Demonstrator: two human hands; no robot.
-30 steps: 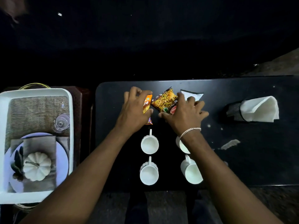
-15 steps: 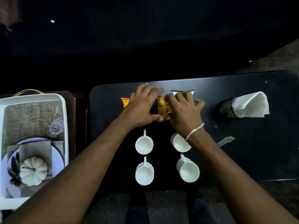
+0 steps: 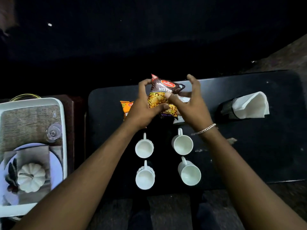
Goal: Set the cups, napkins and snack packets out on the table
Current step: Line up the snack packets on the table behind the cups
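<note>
A dark "Mixture" snack packet (image 3: 163, 93) is lifted upright above the far middle of the black table (image 3: 265, 156). My left hand (image 3: 142, 108) grips its lower left side. My right hand (image 3: 191, 107) pinches its right side with the thumb, index finger raised. An orange snack packet (image 3: 126, 107) lies flat on the table, partly under my left hand. A white folded napkin (image 3: 178, 120) lies mostly hidden beneath my right hand. Several white cups stand in two rows near me, such as one cup (image 3: 144, 148) and another cup (image 3: 182, 145).
A black holder (image 3: 226, 109) with a white napkin (image 3: 250, 105) lies at the table's right. Left of the table sits a white tray (image 3: 64, 130) holding a woven mat, a glass (image 3: 53, 132), a plate and a white pumpkin (image 3: 31, 177).
The Mixture packet has been raised off the table and turned upright between both hands. The orange packet stays flat at the left, now more exposed.
</note>
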